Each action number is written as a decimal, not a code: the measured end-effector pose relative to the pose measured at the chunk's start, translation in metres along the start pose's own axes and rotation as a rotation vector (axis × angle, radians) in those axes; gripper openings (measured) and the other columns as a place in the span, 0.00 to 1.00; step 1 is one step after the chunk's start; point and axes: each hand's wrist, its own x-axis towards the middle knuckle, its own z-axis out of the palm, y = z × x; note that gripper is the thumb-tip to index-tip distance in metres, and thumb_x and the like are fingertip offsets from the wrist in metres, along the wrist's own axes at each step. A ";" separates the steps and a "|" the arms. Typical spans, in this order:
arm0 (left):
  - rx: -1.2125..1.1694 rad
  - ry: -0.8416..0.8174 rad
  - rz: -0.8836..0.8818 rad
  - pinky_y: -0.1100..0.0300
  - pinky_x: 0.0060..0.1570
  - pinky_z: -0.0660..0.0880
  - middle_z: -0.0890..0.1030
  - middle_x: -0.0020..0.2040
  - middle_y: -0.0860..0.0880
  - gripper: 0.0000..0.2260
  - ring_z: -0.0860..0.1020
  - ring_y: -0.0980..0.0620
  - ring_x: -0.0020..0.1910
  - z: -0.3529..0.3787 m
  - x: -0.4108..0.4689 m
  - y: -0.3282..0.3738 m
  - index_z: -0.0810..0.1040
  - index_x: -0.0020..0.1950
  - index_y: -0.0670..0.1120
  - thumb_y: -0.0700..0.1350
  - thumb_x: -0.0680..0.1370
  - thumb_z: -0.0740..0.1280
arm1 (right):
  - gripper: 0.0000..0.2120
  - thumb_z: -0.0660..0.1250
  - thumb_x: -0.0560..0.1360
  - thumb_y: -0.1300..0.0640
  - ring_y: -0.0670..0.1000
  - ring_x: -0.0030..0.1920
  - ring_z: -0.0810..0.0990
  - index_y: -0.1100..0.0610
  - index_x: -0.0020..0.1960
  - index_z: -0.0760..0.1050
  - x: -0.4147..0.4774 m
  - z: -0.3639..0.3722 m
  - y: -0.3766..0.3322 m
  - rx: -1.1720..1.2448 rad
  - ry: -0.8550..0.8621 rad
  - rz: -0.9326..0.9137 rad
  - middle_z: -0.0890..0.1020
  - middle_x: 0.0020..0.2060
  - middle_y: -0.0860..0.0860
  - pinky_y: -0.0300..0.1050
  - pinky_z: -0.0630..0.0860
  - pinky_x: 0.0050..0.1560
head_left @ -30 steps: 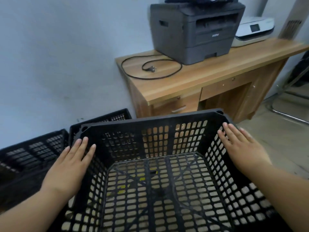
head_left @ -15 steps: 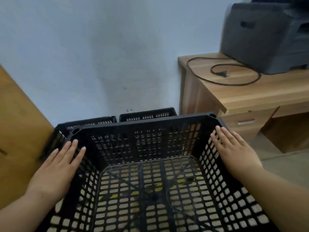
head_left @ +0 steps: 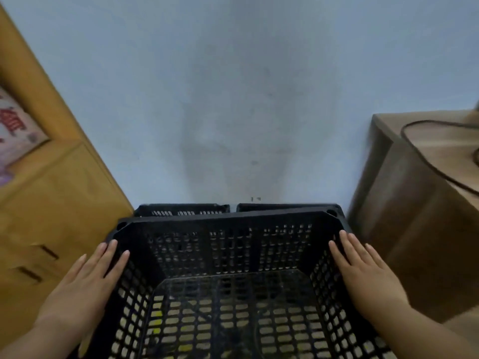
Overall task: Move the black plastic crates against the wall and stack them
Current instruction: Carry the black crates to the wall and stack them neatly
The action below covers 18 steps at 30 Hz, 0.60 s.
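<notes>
Nearest the camera, a black crate sits between two flat hands: the left hand and right hand press its side rims, fingers straight, gripping nothing. Beyond it, two more crates stand against the wall, between a cardboard box and the worktop.

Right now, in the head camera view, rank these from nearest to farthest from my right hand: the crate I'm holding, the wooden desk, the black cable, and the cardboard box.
1. Held crate: right hand lies flat on its right wall.
2. Wooden desk: just right of the hand.
3. Black cable: on the desktop, up and right.
4. Cardboard box: far left, beyond the crate.
</notes>
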 end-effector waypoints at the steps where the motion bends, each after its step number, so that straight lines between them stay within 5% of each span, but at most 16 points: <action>1: -0.006 -0.009 -0.003 0.53 0.72 0.38 0.22 0.66 0.47 0.39 0.26 0.52 0.66 -0.003 0.012 -0.005 0.23 0.67 0.50 0.39 0.78 0.56 | 0.43 0.75 0.54 0.66 0.46 0.72 0.30 0.58 0.68 0.67 0.015 0.001 -0.002 0.059 0.028 -0.010 0.68 0.68 0.61 0.43 0.33 0.68; 5: -0.008 0.002 -0.022 0.53 0.72 0.38 0.24 0.67 0.47 0.38 0.27 0.52 0.67 -0.018 0.065 -0.030 0.25 0.68 0.49 0.40 0.78 0.57 | 0.41 0.69 0.66 0.64 0.49 0.73 0.34 0.57 0.73 0.52 0.080 -0.004 -0.023 -0.008 0.112 -0.040 0.51 0.73 0.60 0.42 0.31 0.68; 8: -0.010 0.044 -0.023 0.53 0.72 0.39 0.25 0.67 0.48 0.37 0.28 0.53 0.67 -0.024 0.115 -0.052 0.25 0.68 0.48 0.41 0.78 0.57 | 0.42 0.76 0.47 0.68 0.50 0.75 0.41 0.63 0.62 0.75 0.127 0.012 -0.028 0.039 0.071 0.016 0.74 0.63 0.63 0.45 0.41 0.70; 11: 0.014 0.031 -0.019 0.52 0.72 0.38 0.24 0.67 0.48 0.39 0.28 0.53 0.67 -0.027 0.168 -0.079 0.24 0.67 0.48 0.42 0.78 0.58 | 0.42 0.77 0.47 0.67 0.49 0.75 0.35 0.62 0.62 0.75 0.178 0.019 -0.052 0.015 0.121 -0.010 0.74 0.63 0.63 0.45 0.38 0.70; 14: -0.019 0.064 -0.002 0.52 0.72 0.37 0.24 0.68 0.47 0.39 0.27 0.52 0.68 -0.018 0.231 -0.112 0.24 0.67 0.48 0.43 0.78 0.58 | 0.45 0.75 0.57 0.65 0.46 0.70 0.25 0.58 0.71 0.62 0.231 0.021 -0.083 -0.016 0.106 0.065 0.61 0.71 0.62 0.44 0.29 0.68; 18: -0.051 0.109 0.048 0.53 0.71 0.36 0.23 0.68 0.48 0.41 0.27 0.52 0.68 0.002 0.318 -0.163 0.24 0.68 0.50 0.41 0.76 0.59 | 0.45 0.76 0.45 0.69 0.49 0.75 0.37 0.61 0.63 0.73 0.296 0.043 -0.120 0.030 0.155 0.047 0.73 0.64 0.61 0.44 0.40 0.70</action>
